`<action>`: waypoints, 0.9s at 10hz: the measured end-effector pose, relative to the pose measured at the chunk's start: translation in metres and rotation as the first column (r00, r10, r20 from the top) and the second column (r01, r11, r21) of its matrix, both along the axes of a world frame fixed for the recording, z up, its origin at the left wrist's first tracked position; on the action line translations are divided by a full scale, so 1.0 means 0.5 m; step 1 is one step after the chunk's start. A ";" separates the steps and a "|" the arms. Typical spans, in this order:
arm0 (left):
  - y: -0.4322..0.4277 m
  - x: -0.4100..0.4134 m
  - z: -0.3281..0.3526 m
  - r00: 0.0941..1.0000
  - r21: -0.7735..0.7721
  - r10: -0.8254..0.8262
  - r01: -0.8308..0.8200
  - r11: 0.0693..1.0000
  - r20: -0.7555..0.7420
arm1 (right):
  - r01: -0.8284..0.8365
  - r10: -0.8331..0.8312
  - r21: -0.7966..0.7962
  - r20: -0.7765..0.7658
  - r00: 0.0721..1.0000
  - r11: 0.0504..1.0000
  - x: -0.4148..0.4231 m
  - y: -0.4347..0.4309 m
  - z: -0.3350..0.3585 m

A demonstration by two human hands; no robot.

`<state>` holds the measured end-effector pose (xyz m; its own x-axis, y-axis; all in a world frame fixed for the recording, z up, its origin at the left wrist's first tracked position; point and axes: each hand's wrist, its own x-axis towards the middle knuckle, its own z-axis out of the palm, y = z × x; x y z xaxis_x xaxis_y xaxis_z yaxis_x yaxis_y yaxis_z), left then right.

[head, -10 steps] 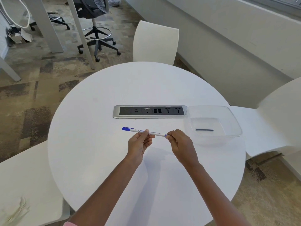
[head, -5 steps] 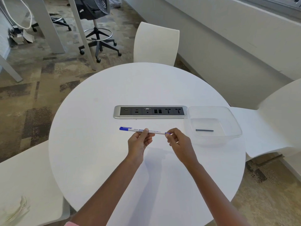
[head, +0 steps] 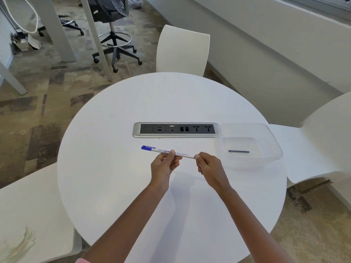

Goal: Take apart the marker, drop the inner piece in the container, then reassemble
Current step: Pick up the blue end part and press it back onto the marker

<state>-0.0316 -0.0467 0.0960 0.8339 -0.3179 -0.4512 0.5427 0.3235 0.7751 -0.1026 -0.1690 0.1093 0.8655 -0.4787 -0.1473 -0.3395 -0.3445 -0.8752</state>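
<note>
A slim white whiteboard marker point(head: 167, 152) with a blue cap at its left tip is held level above the round white table point(head: 117, 168). My left hand point(head: 164, 166) pinches the barrel near its middle. My right hand point(head: 208, 167) has its fingertips closed around the marker's right end, which they hide. To the right stands a clear plastic container point(head: 273, 147); a thin dark inner piece point(head: 239, 151) lies flat on its bottom.
A silver and black socket panel point(head: 175, 130) is set into the table just beyond the marker. White chairs stand at the far side point(head: 183, 51), the right point(head: 322, 141) and the near left point(head: 28, 215). A black office chair point(head: 114, 25) is farther back on the carpet.
The marker's capped end has drifted slightly left and the marker has tilted a little. Both hands keep their grip on it.
</note>
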 end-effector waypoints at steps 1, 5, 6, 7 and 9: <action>0.002 0.002 -0.001 1.000 0.016 0.000 0.000 1.000 0.019 | 0.005 0.004 0.232 -0.038 0.999 0.973 0.008 -0.004 0.004; 0.001 0.005 0.000 1.000 0.005 0.013 -0.013 1.000 0.021 | 0.039 -0.003 -0.228 0.156 0.988 0.973 -0.005 0.007 -0.002; -0.001 0.004 0.001 1.000 -0.011 0.012 -0.011 1.000 0.022 | 0.048 -0.009 -0.236 0.166 0.986 0.971 -0.002 0.005 -0.003; -0.002 0.004 0.001 0.999 -0.012 0.015 -0.014 1.000 0.031 | 0.035 -0.002 -0.223 0.144 0.990 0.974 0.002 0.002 -0.001; -0.007 0.004 0.002 0.997 0.004 -0.011 0.011 1.000 0.070 | 0.063 -0.058 -0.074 0.067 0.996 0.995 0.007 0.000 0.001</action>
<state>-0.0297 -0.0500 0.0968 0.8599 -0.3256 -0.3932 0.4907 0.3149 0.8124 -0.0993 -0.1693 0.1097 0.8413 -0.5379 -0.0533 -0.3050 -0.3911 -0.8683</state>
